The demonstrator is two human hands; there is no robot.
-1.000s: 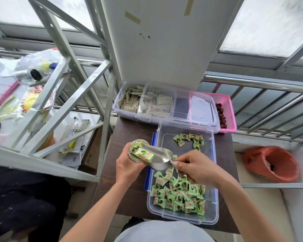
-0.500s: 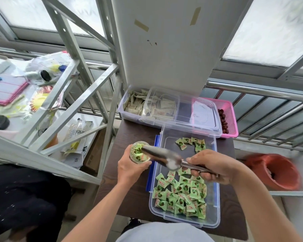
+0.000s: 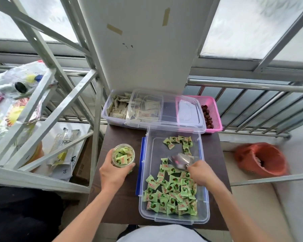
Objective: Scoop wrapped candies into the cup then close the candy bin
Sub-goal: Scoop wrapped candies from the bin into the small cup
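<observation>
**Scoop Lowered in Bin, Cup Held on Table**

At the near end of the clear candy bin [image 3: 173, 219], the main heap of green wrapped candies [image 3: 171, 191] is piled against the near wall. The bin's long axis runs near to far, and its blue latch strip [image 3: 140, 165] lies along the left edge. No print on the wrappers can be read.

The right hand [image 3: 201, 173] is clenched on the handle of the metal scoop [image 3: 180, 161]. The scoop bowl is pointed far and left and is held low over the bare middle of the bin floor, just beyond the heap. The bowl appears empty, though blur prevents certainty. The heap therefore lies on the near side of the scoop, directly under the right hand; a further load is judged to call for the bowl to be drawn back toward the near wall.

To the left, outside the bin, the clear cup [image 3: 123, 155] is grasped around its near side by the left hand [image 3: 115, 173] and stands upright on the dark table [image 3: 119, 203]. It is seen filled with candies almost to the rim.

Farther on, a small cluster of candies [image 3: 180, 142] lies by the far wall. Beyond it, a clear lid [image 3: 166, 114] rests across a second bin [image 3: 115, 110] of pale packets and a pink basket [image 3: 215, 110]; it is judged to belong to the candy bin. The letters "ck" are legible on a bag [image 3: 63, 163] below the shelf at left.
</observation>
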